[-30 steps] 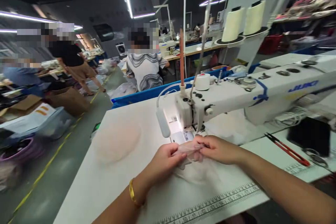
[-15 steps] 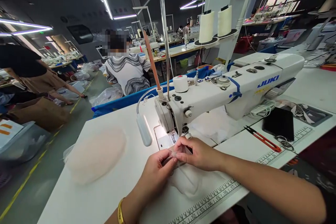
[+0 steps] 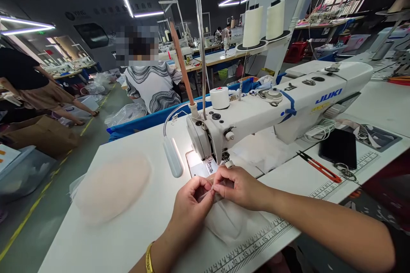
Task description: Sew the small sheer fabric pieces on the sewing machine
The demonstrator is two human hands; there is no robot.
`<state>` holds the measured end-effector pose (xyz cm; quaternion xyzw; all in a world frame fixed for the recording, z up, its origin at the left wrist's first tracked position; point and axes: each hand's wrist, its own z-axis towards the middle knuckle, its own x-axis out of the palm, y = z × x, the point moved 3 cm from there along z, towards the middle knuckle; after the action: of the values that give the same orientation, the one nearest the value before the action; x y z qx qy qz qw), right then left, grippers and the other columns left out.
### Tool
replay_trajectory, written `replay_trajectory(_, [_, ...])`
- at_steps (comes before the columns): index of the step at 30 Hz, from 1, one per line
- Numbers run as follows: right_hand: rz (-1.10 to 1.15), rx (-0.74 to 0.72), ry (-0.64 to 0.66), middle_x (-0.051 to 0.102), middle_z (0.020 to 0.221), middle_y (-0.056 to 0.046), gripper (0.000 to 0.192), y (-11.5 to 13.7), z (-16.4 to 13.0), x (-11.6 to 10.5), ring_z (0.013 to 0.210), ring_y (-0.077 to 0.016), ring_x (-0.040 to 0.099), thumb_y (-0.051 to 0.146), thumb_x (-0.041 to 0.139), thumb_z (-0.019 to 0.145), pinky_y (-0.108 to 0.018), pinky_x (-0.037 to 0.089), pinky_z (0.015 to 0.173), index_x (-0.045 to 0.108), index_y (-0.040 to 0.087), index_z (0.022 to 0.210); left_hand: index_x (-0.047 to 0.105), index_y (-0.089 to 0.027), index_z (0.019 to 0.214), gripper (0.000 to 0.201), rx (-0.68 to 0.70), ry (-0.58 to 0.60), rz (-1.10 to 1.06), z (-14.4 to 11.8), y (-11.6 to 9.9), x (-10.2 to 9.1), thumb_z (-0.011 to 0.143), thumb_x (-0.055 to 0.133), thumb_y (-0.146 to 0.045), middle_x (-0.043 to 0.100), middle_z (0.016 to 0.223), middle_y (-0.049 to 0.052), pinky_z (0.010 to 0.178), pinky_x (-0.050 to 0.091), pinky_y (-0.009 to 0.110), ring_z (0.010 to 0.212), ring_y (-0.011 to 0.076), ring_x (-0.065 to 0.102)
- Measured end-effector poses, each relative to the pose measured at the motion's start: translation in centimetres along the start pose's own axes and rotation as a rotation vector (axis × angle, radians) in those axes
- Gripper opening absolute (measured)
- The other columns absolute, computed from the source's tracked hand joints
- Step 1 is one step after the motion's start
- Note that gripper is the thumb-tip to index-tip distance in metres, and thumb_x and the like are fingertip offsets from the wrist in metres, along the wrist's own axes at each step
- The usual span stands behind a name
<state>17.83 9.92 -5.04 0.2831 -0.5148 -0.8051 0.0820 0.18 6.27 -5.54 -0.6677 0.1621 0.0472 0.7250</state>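
- Left hand (image 3: 192, 204) — fingertips pressed together on the near-left edge of a thin, sheer fabric piece (image 3: 229, 222); thumb and forefinger are pinched on it, just near of the needle plate.
- Right hand (image 3: 241, 187) — fingers curled and closed on the same edge from the right side; the two hands meet almost fingertip to fingertip, with a narrow strip of the fabric stretched between them.
- Fabric piece — pale and translucent. Its bulk lies flat on the white sewing table (image 3: 134, 239), near of the hands and partly under the right forearm; only the pinched edge is lifted.
- Sewing machine (image 3: 275, 106) — a white JUKI lockstitch head, needle and presser foot (image 3: 209, 164) just far of the fingertips. The fabric edge is close to the foot but not visibly under it; whether the foot is raised cannot be told.
- Step in hand, as judged — aligning or folding the fabric edge just ahead of the foot, before stitching.
- Next move, as judged — the pinched edge needs to be slid far-ward under the foot, kept taut and square, with fingertips held clear of the needle line.
- Surroundings — a stack of pale round fabric pads (image 3: 112, 187) to the left on the table; red thread snips (image 3: 320, 167) and a black phone (image 3: 338, 148) to the right; two cream thread cones (image 3: 264, 25) on the stand behind.
- Another person in a striped top (image 3: 153, 87) sits at the next station, far left — not involved.
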Motion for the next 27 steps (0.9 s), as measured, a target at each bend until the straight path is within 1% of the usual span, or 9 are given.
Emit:
replay_trajectory(3, [-0.021,-0.028,-0.018,0.064,0.074,0.003,0.012,0.16,-0.05,0.04,0.072,-0.0151,0.058,0.027,0.063,0.09,-0.028,0.041,0.069,0.062,0.021,0.08,0.056,-0.021,0.081,0.034,-0.042,-0.042,0.008,-0.09,0.11,0.11,0.088,0.072,-0.051,0.053,0.069,-0.004,0.057,0.04,0.023,0.061,0.013,0.046])
replay_trajectory(6, [-0.035,-0.03,-0.02,0.065,0.074,0.003,0.012,0.13,-0.09,0.03,0.071,-0.0151,0.057,0.027,0.063,0.091,-0.028,0.041,0.069,0.062,0.021,0.08,0.058,-0.021,0.085,0.035,-0.074,-0.042,0.001,-0.14,0.17,0.09,0.086,0.074,-0.052,0.05,0.067,-0.005,0.057,0.04,0.024,0.059,0.0129,0.046])
replay_trajectory(11, [-0.063,-0.029,-0.015,0.063,0.074,0.003,0.012,0.24,-0.13,-0.06,0.071,-0.0154,0.057,0.027,0.063,0.091,-0.029,0.041,0.071,0.063,0.022,0.08,0.058,-0.02,0.079,0.034,-0.063,-0.017,0.004,0.0,0.22,0.03,0.086,0.074,-0.049,0.051,0.067,-0.004,0.057,0.039,0.024,0.06,0.0129,0.047])
replay_trajectory(14, [-0.075,-0.008,-0.014,0.063,0.073,0.003,0.01,0.35,-0.14,0.02,0.071,-0.0154,0.056,0.023,0.063,0.088,-0.029,0.041,0.071,0.061,0.022,0.078,0.057,-0.02,0.079,0.032,-0.034,-0.016,-0.028,0.01,0.26,0.12,0.085,0.074,-0.046,0.054,0.072,-0.003,0.058,0.04,0.024,0.061,0.0124,0.047])
replay_trajectory(16, [-0.066,0.015,-0.007,0.062,0.073,0.003,0.01,0.33,-0.15,0.1,0.071,-0.0154,0.055,0.023,0.063,0.087,-0.029,0.041,0.07,0.06,0.022,0.078,0.057,-0.02,0.079,0.031,-0.033,-0.009,-0.041,-0.01,0.29,0.2,0.086,0.074,-0.045,0.054,0.071,-0.003,0.058,0.04,0.024,0.061,0.0121,0.046])
replay_trajectory(18, [-0.032,0.044,0.005,0.064,0.075,0.002,0.009,0.2,-0.18,0.16,0.071,-0.0157,0.056,0.026,0.063,0.089,-0.029,0.042,0.069,0.061,0.022,0.081,0.058,-0.02,0.079,0.031,-0.042,-0.004,-0.045,-0.02,0.28,0.21,0.087,0.074,-0.046,0.053,0.068,-0.004,0.057,0.039,0.023,0.06,0.012,0.046])
replay_trajectory(20, [-0.007,0.06,0.014,0.066,0.08,0.001,0.008,0.03,-0.2,0.15,0.074,-0.0162,0.058,0.03,0.063,0.09,-0.029,0.043,0.069,0.063,0.022,0.088,0.059,-0.019,0.079,0.032,-0.048,-0.007,-0.039,-0.03,0.23,0.15,0.087,0.074,-0.047,0.055,0.069,-0.003,0.057,0.039,0.023,0.06,0.012,0.046])
replay_trajectory(22, [-0.018,0.046,0.017,0.067,0.084,0.001,0.008,-0.07,-0.21,0.11,0.077,-0.0166,0.058,0.03,0.063,0.091,-0.029,0.043,0.07,0.064,0.022,0.091,0.06,-0.019,0.078,0.032,-0.044,-0.012,-0.021,-0.05,0.17,0.06,0.087,0.074,-0.047,0.056,0.069,-0.003,0.057,0.039,0.023,0.06,0.0121,0.047])
replay_trajectory(27, [-0.069,-0.009,0.013,0.063,0.078,0.002,0.009,0.05,-0.15,0.14,0.075,-0.016,0.057,0.027,0.062,0.09,-0.029,0.041,0.071,0.061,0.022,0.083,0.059,-0.019,0.077,0.03,-0.012,-0.021,-0.001,-0.12,0.1,0.03,0.087,0.073,-0.044,0.056,0.067,-0.004,0.057,0.039,0.023,0.058,0.0118,0.048])
